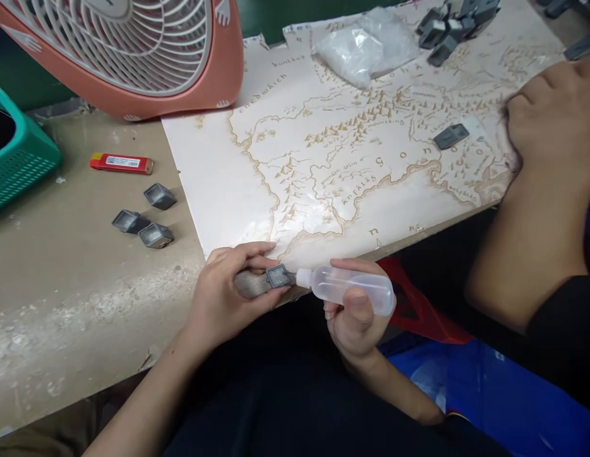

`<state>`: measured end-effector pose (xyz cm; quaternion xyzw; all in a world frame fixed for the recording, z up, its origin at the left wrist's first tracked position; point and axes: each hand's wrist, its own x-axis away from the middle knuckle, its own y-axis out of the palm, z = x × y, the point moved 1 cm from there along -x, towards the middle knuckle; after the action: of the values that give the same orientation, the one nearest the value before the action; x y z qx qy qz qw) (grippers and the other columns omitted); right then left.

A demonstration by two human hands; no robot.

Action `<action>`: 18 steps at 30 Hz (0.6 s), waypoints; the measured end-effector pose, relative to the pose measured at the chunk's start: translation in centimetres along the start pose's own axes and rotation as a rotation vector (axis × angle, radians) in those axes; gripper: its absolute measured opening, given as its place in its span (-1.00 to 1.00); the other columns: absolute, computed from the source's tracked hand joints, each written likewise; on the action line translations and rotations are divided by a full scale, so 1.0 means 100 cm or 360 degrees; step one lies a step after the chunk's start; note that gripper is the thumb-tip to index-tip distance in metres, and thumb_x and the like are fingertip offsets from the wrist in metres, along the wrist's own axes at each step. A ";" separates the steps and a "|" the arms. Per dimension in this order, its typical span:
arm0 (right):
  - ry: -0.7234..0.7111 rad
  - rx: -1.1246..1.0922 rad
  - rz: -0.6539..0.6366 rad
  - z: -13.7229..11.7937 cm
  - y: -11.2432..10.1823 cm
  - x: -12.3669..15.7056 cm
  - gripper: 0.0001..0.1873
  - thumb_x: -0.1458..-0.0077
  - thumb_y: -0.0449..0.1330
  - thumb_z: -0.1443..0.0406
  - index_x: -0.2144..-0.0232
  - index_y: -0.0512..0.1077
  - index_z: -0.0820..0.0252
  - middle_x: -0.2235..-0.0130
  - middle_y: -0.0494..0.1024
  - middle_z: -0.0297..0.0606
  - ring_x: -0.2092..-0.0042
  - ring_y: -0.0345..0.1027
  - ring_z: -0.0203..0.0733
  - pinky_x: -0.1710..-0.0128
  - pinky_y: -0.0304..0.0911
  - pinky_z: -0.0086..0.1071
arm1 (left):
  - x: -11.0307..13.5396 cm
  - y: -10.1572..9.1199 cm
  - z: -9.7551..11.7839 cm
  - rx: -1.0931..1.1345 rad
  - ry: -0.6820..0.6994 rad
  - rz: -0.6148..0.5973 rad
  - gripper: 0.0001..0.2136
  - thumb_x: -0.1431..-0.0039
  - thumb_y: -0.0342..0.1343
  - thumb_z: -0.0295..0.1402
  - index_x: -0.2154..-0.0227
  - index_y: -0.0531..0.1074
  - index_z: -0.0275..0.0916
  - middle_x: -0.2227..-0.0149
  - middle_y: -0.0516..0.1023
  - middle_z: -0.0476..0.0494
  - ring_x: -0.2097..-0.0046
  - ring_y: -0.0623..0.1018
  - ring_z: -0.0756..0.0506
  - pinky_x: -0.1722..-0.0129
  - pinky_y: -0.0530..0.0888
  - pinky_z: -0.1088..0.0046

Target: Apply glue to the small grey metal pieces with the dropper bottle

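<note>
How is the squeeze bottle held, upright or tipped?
Tipped. In the right hand, the bottle lies lengthwise across the view, its white cap end directed at the small grey part in the left hand.

Down onto a tan tabletop (61, 279), scuffed, blotched with pale marks toward the front edge, and catching a soft sheen there. Across to a cream map sheet (218, 184), laid over the right part and shining in patches. Up to the back now, to a dark green surface (268, 16) behind a coral fan (142, 54). Far left, past a perforated teal container (30, 155). Low right, below the table edge, into bright blue material (514, 393).
</note>
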<state>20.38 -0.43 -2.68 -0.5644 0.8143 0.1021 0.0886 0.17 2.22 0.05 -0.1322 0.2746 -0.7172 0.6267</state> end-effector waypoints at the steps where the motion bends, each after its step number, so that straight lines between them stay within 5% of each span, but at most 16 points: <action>1: -0.0003 0.0016 -0.0004 0.000 0.000 0.000 -0.56 -0.37 0.31 -0.11 0.09 0.61 0.12 0.67 0.29 -0.52 0.76 0.08 -0.34 0.79 0.05 -0.42 | 0.000 0.000 0.000 0.0002 -0.0002 0.0001 -0.47 -0.09 0.56 -0.35 -0.10 0.52 -0.04 0.13 0.83 -0.03 0.05 0.81 -0.24 -0.14 0.63 0.02; 18: -0.0013 -0.0046 -0.0021 -0.006 0.008 -0.005 -0.64 -0.38 0.35 -0.03 0.12 0.64 0.13 0.68 0.32 -0.52 0.75 0.13 -0.34 0.79 0.04 -0.45 | 0.000 0.000 0.001 -0.0103 0.0010 0.0009 -0.47 -0.04 0.57 -0.34 -0.06 0.52 -0.01 0.15 0.83 -0.01 0.04 0.81 -0.27 -0.09 0.64 0.03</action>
<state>19.76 0.11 -1.92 -0.5706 0.8086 0.1156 0.0845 0.21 2.22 0.19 -0.1494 0.3001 -0.7066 0.6231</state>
